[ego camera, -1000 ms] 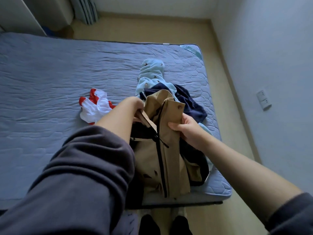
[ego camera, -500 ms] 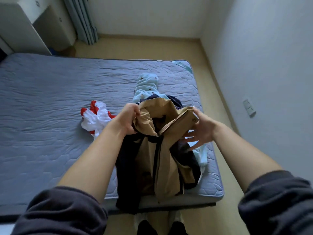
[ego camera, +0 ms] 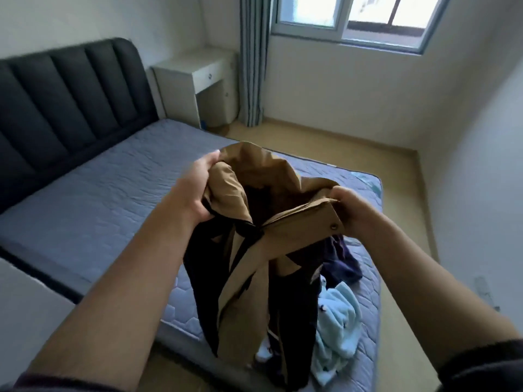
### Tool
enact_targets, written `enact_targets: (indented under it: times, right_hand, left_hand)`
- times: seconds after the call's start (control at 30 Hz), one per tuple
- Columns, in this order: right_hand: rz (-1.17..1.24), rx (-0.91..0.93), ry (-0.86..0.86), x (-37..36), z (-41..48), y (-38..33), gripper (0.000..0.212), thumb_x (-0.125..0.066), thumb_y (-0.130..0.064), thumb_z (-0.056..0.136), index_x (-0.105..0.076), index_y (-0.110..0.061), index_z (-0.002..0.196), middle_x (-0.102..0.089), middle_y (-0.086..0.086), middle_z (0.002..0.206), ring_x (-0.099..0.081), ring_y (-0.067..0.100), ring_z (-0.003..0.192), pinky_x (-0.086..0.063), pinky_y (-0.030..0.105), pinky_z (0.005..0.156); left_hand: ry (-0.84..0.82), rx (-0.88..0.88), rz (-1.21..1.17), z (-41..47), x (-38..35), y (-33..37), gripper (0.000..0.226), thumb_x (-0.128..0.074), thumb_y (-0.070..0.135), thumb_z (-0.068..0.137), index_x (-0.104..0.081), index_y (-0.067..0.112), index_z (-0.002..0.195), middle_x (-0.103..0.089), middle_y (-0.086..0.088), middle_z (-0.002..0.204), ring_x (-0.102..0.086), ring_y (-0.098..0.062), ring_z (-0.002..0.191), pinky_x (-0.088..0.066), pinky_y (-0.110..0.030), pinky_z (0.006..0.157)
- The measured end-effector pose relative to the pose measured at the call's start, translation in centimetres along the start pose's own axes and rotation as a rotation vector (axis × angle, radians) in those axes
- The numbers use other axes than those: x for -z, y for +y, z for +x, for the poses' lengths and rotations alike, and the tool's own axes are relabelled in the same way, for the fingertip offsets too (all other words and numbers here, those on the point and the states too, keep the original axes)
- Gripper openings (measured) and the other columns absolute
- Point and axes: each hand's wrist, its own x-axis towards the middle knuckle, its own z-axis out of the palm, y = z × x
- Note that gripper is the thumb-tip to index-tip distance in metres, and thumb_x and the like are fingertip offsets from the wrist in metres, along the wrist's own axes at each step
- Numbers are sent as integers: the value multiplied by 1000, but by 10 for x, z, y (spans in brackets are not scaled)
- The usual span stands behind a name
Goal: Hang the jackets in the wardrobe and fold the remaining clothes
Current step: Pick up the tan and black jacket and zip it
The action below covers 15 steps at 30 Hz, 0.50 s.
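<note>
both hands hold a tan jacket [ego camera: 263, 165] up in the air over the near end of the mattress [ego camera: 113, 199]. the left hand [ego camera: 198, 190] has its fingers curled round a bunched fold of tan fabric at the collar or hood edge. the right hand [ego camera: 353, 210] grips the other front edge, its fingers closed over a flat tan placket that carries a round snap [ego camera: 334, 226] just left of the knuckles. between the two hands the jacket gapes open at the top and shows a dark lining, and the hood or collar rises behind the gap, just beyond the left hand. below the hands the body of the jacket hangs in tan and black panels. whether its lower end touches the bed cannot be told.

under the right hand a crumpled dark navy garment [ego camera: 342, 258] lies on the mattress. nearer the person, below the right forearm, lies a pale blue fleecy garment [ego camera: 336, 321] with small dark marks. a bit of white cloth [ego camera: 263, 352] shows beneath the hanging jacket. both forearms are bare, with dark sleeves [ego camera: 481, 372] at the bottom corners.

beyond the left hand the grey-blue quilted mattress runs to a dark padded headboard [ego camera: 56, 108]. farther off, a white bedside table [ego camera: 198, 80] with a drawer stands by the wall, and a striped curtain [ego camera: 252, 66] hangs just right of it. a window [ego camera: 353, 18] sits high beyond the right hand, and pale floor [ego camera: 404, 222] lies to that hand's right.
</note>
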Motion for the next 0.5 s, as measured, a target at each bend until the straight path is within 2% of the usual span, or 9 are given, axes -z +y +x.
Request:
enact_targets:
  times: [0.1,0.17,0.23,0.27,0.33,0.4,0.43,0.47,0.5]
  right_hand:
    - [156,9,-20,-19,-28,-8,15,-34,-1,78,-47,-7,77,-49,10,65,-51,20,52,-42,27,55]
    - [193,-26,-90,-37,-49,-10,20,-32,-4,87,-49,-3,76,-56,12,58,-57,22,50,-48,25,54]
    - [234,-62,-168,-58,-69,-12,28,-30,-4,91,-51,-1,73,-59,11,51,-59,21,47,-51,24,50]
    - [254,-72,-212,-68,-78,-13,28,-29,-2,91,-52,-1,75,-60,12,53,-59,21,52,-51,27,54]
    - [250,-71,-258,-90,-92,-19,25,-30,0,93,-53,-1,83,-60,13,66,-58,20,62,-50,30,61]
    - [227,-7,-288,-114,-106,-28,25,-29,-3,99,-54,-1,98,-59,16,88,-62,17,73,-52,27,69]
    - [237,15,-302,-125,-113,-32,28,-29,-9,102,-53,0,114,-60,17,107,-64,17,92,-51,25,83]
    - [238,28,-300,-136,-120,-33,36,-27,-15,105,-48,-2,131,-55,16,129,-57,18,115,-44,26,101]
    - [214,45,-319,-147,-129,-31,39,-28,-20,105,-45,-7,138,-50,12,139,-49,18,127,-36,29,110]
  left_hand:
    - [202,-153,-121,-51,10,-8,39,-49,45,94,-66,11,104,-69,-10,99,-68,-23,90,-56,-36,78]
    - [360,-237,-130,-86,18,-16,41,-49,44,94,-67,9,108,-71,-12,101,-70,-24,87,-56,-34,69]
    - [483,-314,-73,-120,26,-20,42,-50,42,94,-67,6,109,-71,-14,102,-69,-25,89,-55,-35,75]
    - [525,-343,-56,-137,29,-21,41,-52,41,94,-68,6,109,-71,-14,102,-69,-26,92,-54,-36,81]
    - [591,-400,-46,-173,32,-19,36,-55,40,93,-69,8,105,-73,-13,99,-69,-26,94,-53,-37,88]
    - [654,-471,-23,-211,34,-17,31,-58,36,92,-71,9,101,-74,-10,93,-70,-24,88,-53,-34,84]
    - [690,-519,-7,-229,36,-17,29,-59,33,92,-71,8,100,-74,-9,91,-70,-22,84,-54,-32,80]
    - [733,-572,8,-246,37,-20,26,-60,30,92,-71,7,97,-74,-8,88,-71,-20,79,-55,-29,74]
    - [782,-615,33,-264,39,-24,23,-61,28,92,-71,7,93,-74,-6,83,-71,-17,72,-56,-25,66]
